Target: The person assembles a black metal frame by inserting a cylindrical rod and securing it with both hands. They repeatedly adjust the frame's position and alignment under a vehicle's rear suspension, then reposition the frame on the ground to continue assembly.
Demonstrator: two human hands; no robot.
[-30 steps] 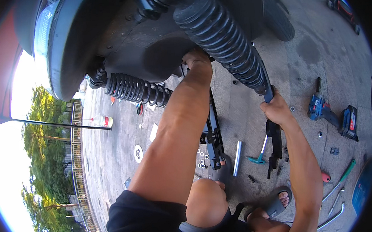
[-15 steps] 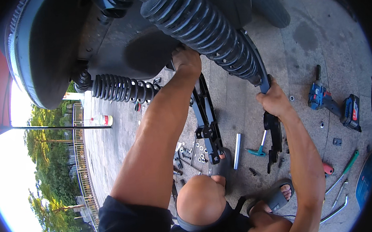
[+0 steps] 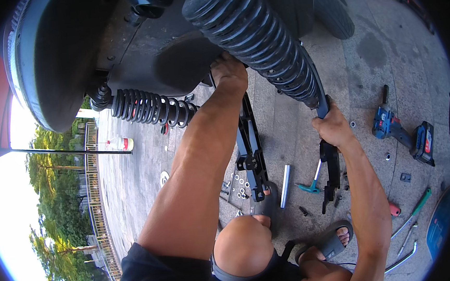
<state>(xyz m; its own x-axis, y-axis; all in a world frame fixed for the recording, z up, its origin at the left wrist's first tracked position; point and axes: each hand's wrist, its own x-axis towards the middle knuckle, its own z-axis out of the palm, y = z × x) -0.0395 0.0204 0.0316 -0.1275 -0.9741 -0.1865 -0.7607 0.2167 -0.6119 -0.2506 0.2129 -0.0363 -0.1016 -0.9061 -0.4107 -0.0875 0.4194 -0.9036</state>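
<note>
Above me is the underside of a vehicle, with a dark mudguard point(image 3: 63, 63), a large black coil-spring shock absorber point(image 3: 252, 39) and a second coil-spring shock point(image 3: 144, 105) on the left. My right hand point(image 3: 334, 126) is wrapped around a black metal arm point(image 3: 329, 159) beside the big shock's lower end. My left hand point(image 3: 229, 69) reaches up under the body between the two shocks, fingers curled; what they grip is mostly hidden. Below it hangs another black metal arm point(image 3: 251, 162) with bolted joints, its lower end by my foot.
On the paving lie a blue cordless impact wrench point(image 3: 391, 123), a green T-handle wrench point(image 3: 309, 188), a silver tube point(image 3: 286, 186), several washers point(image 3: 241, 182) and a green-handled tool point(image 3: 422, 202). A tyre point(image 3: 333, 10) stands at the top; a white-and-red bucket point(image 3: 123, 143) sits left.
The whole view has shifted slightly. Both hands keep their holds, and the right hand with the metal arm appears a little lower in the picture.
</note>
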